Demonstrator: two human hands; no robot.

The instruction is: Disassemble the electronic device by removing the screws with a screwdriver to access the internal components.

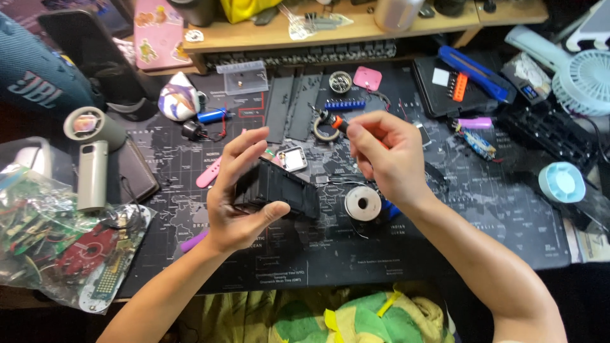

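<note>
Left hand: fingers spread, holding a black rectangular plastic case.
Right hand: pinching a small orange-and-black screwdriver.

Black ribbed case in left hand looks matt plastic; screwdriver in right hand has glossy orange-black plastic grip. Mat is matt cloth-like, shelf along its far edge smooth pale wood. Solder spool shiny metal wire.
</note>
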